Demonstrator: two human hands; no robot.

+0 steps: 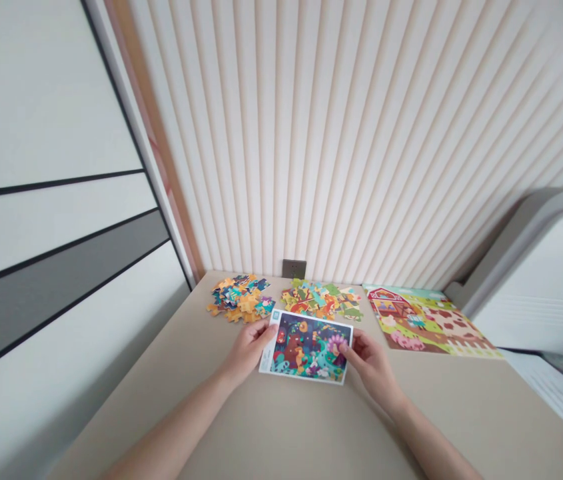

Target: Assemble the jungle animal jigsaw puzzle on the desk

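Between my two hands is a picture card point(306, 347) showing a colourful night forest with animals and a white border. My left hand point(251, 345) pinches its left edge, thumb on the front. On the right edge, my right hand point(370, 360) grips it the same way, with the thumb over the printed picture. The card is held above the table, tilted towards me. Just behind it lie a heap of blue and orange jigsaw pieces point(241, 298) and a heap of green, red and yellow jigsaw pieces point(318, 300). The fingers behind the card are partly hidden.
A farm picture point(426, 320) with a red barn lies flat at the table's back right. The beige table point(201, 407) meets a ribbed wall point(281, 133) with a dark socket point(294, 269). A white cabinet point(51, 267) stands left; a grey-white panel point(546, 280) is at right.
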